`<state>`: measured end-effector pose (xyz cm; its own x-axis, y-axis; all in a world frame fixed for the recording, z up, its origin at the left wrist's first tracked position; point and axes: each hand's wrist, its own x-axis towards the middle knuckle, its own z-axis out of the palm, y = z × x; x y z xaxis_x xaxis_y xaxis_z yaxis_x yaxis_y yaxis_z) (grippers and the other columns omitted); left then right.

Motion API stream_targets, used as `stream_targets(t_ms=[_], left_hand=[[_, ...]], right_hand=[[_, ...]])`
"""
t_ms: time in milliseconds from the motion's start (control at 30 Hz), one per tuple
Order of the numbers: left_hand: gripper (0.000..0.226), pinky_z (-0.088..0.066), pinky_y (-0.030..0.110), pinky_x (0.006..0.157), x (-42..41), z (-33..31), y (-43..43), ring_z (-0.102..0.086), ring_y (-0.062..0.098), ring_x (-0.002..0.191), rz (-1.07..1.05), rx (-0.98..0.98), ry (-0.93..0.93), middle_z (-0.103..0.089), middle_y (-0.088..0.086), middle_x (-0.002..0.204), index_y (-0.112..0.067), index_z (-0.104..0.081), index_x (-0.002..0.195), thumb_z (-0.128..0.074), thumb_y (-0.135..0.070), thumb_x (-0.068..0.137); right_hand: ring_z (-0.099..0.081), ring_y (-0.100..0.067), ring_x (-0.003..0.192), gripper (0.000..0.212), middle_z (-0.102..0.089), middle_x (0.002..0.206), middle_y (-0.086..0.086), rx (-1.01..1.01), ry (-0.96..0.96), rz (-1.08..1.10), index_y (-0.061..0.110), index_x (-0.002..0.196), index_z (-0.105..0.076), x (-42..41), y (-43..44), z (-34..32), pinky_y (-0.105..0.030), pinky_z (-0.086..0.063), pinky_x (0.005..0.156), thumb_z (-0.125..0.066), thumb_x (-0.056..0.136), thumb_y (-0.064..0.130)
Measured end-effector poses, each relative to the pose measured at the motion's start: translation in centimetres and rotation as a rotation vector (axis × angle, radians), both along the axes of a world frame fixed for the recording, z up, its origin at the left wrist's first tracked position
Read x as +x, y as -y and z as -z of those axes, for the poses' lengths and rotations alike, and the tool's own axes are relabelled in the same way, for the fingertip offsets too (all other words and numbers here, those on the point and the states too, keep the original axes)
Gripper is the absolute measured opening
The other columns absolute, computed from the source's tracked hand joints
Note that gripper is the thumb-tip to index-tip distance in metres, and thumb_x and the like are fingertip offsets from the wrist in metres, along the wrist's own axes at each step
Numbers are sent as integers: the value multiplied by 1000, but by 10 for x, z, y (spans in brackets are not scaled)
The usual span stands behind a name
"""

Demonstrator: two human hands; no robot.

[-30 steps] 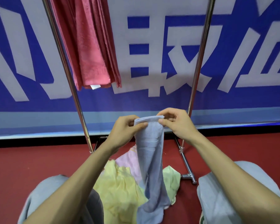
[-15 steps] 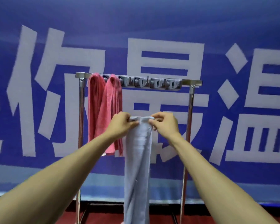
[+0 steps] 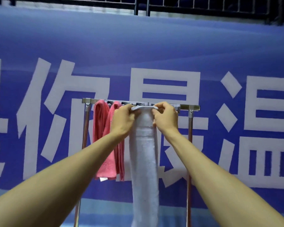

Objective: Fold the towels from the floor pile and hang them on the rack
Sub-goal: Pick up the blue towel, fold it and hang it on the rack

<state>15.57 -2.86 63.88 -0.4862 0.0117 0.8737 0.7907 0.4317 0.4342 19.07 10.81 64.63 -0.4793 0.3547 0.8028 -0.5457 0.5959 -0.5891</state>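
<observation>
Rack: silver metal clothes rack (image 3: 86, 128), grey clips along its top bar.
Pink towels: two folded pink terry towels (image 3: 100, 128) hang at the bar's left end.
Left hand: left hand (image 3: 123, 120) pinches the blue towel's top left corner.
Blue towel: long, narrow-folded pale blue terry towel (image 3: 144, 154) hangs straight down, its top edge level with the bar, just right of the pink pair.
Right hand: right hand (image 3: 165, 117) pinches the top right corner, near the left hand.

Matt, nubbly pale cloth towel (image 3: 144, 161); shiny metal rack (image 3: 189, 145); soft pink terry towels (image 3: 103, 145).
</observation>
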Motion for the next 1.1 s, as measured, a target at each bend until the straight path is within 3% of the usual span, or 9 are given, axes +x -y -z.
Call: stream_targets(t_ms=[133,300,433,533,633,733,867,1000,1100], left_hand=[[15,-41,23,64,10,-9,1,-63,19,78,40,-10,-52,-71,6,87,-9,-71,92,-62,-20,89],[12,-42,24,61,11,-10,-2,-62,17,71,22,-136,-87,-68,1,79,-10,-70,88,-64,-20,89],[16,-31,18,51,9,-3,-5,-48,7,58,36,-132,47,-56,-2,66,-14,-64,76,-63,-23,90],[20,-40,18,48,15,-1,-5,-51,10,59,238,-60,172,-59,2,67,-11,-65,73,-63,-23,90],[14,-51,23,50,23,2,-4,-60,10,63,444,-6,253,-65,3,74,-14,-68,79,-63,-21,91],[11,-53,25,53,21,15,-3,-63,9,63,502,35,365,-68,0,74,-15,-71,85,-63,-21,90],[18,-51,21,50,19,35,-10,-66,10,67,516,127,488,-72,4,85,-9,-72,101,-64,-21,90],[17,-55,24,59,18,54,-19,-70,12,75,553,160,505,-75,5,90,-12,-73,100,-64,-22,90],[16,-53,24,60,10,76,-22,-71,12,78,570,186,574,-75,3,88,-12,-74,97,-65,-22,89]], right_hand=[[-64,-19,92,8,-68,92,2,44,-96,70,24,93,-63,6,-4,1,-42,-58,77,-61,90,17],[-66,-15,89,6,-69,89,2,-66,22,7,20,92,-66,7,-14,2,-33,-57,78,-65,89,16],[-66,-14,90,8,-70,92,2,8,56,14,19,94,-68,8,-21,3,-35,-56,83,-67,86,17],[-66,-15,91,10,-68,93,0,-30,48,-84,15,95,-68,14,-24,5,-32,-56,84,-66,87,11],[-64,-12,88,12,-67,92,-1,-38,50,-210,10,100,-68,16,-31,12,-20,-54,75,-63,89,9],[-60,-5,76,9,-66,84,2,-66,104,-263,12,97,-68,11,-35,26,-11,-47,62,-63,89,10],[-64,-14,82,12,-68,90,-4,-172,150,-338,8,100,-68,2,-38,47,-21,-52,69,-63,90,13],[-64,-17,78,25,-68,84,-5,-397,210,-510,4,102,-68,-8,-41,75,-28,-54,67,-58,94,25],[-67,-30,101,51,-72,102,-15,-474,414,-611,7,107,-70,-23,-46,110,-45,-54,92,-51,92,52]])
